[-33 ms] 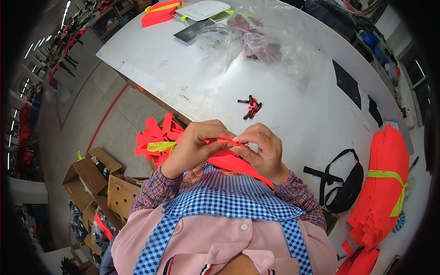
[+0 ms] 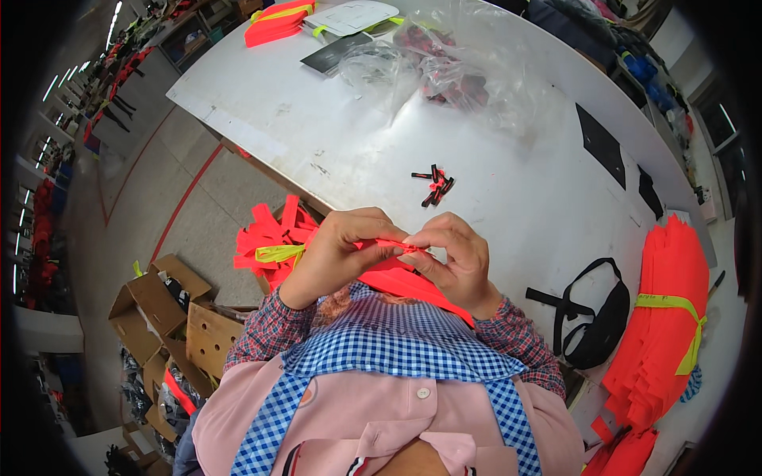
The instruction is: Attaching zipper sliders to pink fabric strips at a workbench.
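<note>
Both my hands meet over the table's near edge, pinching one bright red-orange fabric strip (image 2: 409,248) between thumbs and forefingers. My left hand (image 2: 343,247) is closed on its left part, and my right hand (image 2: 456,258) grips its right end. More of the red-orange fabric (image 2: 413,284) runs below the hands, across my lap. Beside my left hand lies a bundle of red-orange strips (image 2: 270,234) bound with a yellow band (image 2: 278,253). Beyond the fingers, several small black-and-red tabs (image 2: 435,189) rest in a loose pile. The fingers partly hide the pinched spot.
Clear plastic bags (image 2: 452,71) with red and black pieces lie on the white table (image 2: 349,143). To the right are a black strap piece (image 2: 597,337) and a big tied red-orange bundle (image 2: 671,278). Cardboard boxes (image 2: 163,297) stand on the floor at left.
</note>
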Demonstrator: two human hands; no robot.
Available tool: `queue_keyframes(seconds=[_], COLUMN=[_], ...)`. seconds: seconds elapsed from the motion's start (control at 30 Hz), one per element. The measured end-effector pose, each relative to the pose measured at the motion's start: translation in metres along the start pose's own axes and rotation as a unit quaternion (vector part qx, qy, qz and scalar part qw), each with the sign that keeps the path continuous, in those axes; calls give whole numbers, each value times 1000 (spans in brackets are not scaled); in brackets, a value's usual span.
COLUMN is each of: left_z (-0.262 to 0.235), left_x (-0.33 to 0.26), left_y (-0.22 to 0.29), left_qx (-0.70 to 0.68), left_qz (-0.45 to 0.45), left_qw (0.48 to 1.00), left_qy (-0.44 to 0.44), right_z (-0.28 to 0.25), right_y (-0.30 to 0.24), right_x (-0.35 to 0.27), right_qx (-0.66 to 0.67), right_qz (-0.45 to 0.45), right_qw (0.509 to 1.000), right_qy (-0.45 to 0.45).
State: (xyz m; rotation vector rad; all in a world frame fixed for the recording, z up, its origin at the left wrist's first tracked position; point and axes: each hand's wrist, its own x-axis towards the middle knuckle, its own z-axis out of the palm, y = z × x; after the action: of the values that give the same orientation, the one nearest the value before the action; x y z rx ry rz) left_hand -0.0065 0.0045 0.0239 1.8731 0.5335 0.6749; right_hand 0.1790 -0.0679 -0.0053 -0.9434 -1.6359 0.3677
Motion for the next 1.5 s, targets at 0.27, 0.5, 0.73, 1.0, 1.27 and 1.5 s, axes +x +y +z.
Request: queue_keyframes(seconds=[0.27, 0.5, 0.73, 1.0, 1.27, 1.5], left_z=[-1, 2, 2, 0, 10, 11], left_x=[0, -1, -1, 3, 11, -21], left_y=[2, 4, 1, 17, -23, -45], left_qx=[30, -56, -23, -191, -226, -148], left_qz=[6, -78, -78, -125, -81, -210], left_qw=[999, 995, 996, 973, 968, 944], left_qy=[-19, -28, -44, -44, -77, -206], right_z=[-3, -3, 0, 1, 15, -92], right_y=[1, 4, 6, 6, 1, 24], right_x=[1, -1, -2, -7, -9, 48], right_qx=[12, 31, 93, 247, 303, 249], right_qz=[2, 16, 62, 208, 264, 206], right_qw=[1000, 999, 993, 947, 914, 844], right_qy=[-24, -34, -34, 10, 55, 427])
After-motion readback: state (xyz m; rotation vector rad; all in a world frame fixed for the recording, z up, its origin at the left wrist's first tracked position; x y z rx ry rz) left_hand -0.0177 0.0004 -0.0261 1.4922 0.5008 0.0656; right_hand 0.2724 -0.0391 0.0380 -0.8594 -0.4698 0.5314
